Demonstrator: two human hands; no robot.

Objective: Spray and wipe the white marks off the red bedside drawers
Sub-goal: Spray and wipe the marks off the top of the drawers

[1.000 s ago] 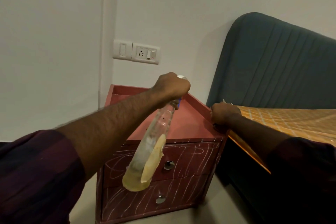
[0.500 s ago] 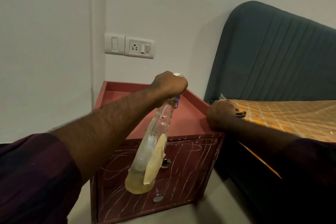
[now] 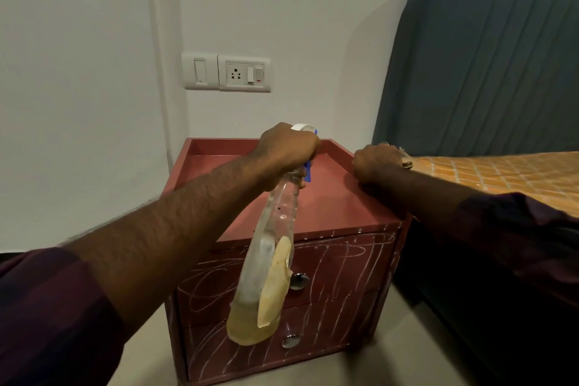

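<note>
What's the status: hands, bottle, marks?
Left hand grips clear plastic spray bottle by its head. Right hand on right rim of red bedside drawers, grip unclear. White scribbled marks on both fronts. Nothing blocking.

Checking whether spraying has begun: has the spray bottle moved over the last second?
No. The spray bottle in the left hand still hangs with its base just left of the lower drawer knob; only the camera shifted.

The drawers (image 3: pixel 344 260) are red, their fronts scribbled with white loops and strokes, and the knobs (image 3: pixel 299 280) are silver. The bottle (image 3: pixel 282 207) is clear, with yellowish liquid, a tan label (image 3: pixel 275 285) and a blue trigger (image 3: pixel 308 171). The headboard (image 3: pixel 485 56) is dark blue-grey and ribbed; the bed cover (image 3: pixel 501 172) is orange with a pale diamond grid.
</note>
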